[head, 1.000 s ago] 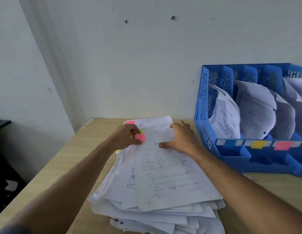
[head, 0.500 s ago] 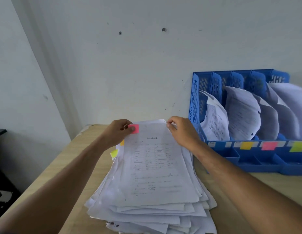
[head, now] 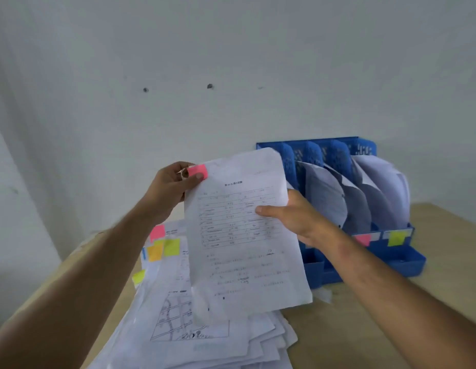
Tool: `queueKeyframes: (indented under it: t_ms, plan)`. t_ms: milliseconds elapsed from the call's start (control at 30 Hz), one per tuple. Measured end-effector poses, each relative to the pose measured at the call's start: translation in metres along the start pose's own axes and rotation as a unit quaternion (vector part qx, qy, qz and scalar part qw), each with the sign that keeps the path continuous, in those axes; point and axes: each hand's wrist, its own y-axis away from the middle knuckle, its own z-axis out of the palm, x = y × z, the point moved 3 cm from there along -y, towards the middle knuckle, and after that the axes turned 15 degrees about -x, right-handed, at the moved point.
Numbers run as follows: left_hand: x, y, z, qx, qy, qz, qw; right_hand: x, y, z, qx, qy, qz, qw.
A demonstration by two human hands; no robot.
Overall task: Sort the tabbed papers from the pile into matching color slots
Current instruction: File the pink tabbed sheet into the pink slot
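Observation:
A printed sheet with a pink tab (head: 242, 235) is held up in the air above the pile. My left hand (head: 169, 187) pinches its top left corner at the pink tab (head: 197, 171). My right hand (head: 293, 217) grips its right edge. Below lies the pile of papers (head: 194, 323) on the wooden table, with pink, orange and yellow-green tabs at its far left edge. The blue slotted file rack (head: 391, 257) stands to the right against the wall, with a pink label (head: 362, 239) and a yellow-green label (head: 396, 237) on its front. The raised sheet hides the rack's left slots.
Curved white sheets (head: 364, 198) stand in the rack's slots. The white wall (head: 231, 75) rises right behind table and rack. The wooden table (head: 364, 328) shows bare wood in front of the rack and at the right.
Both hands have lifted the pink-tabbed sheet off the pile and up toward the rack. My view has tilted upward, and the tabs of lower sheets are uncovered.

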Motion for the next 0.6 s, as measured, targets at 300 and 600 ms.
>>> queueKeyframes:
  t_ms: [300,600]
  plan:
    - [0.053,-0.049,0.1,-0.155,-0.055,0.038,0.986,-0.003,0.066,-0.09,0.163,-0.012,0.013,0.986]
    - [0.067,-0.122,0.203,-0.271,-0.222,0.05,0.935,0.023,0.112,-0.152,0.279,-0.035,0.034,0.959]
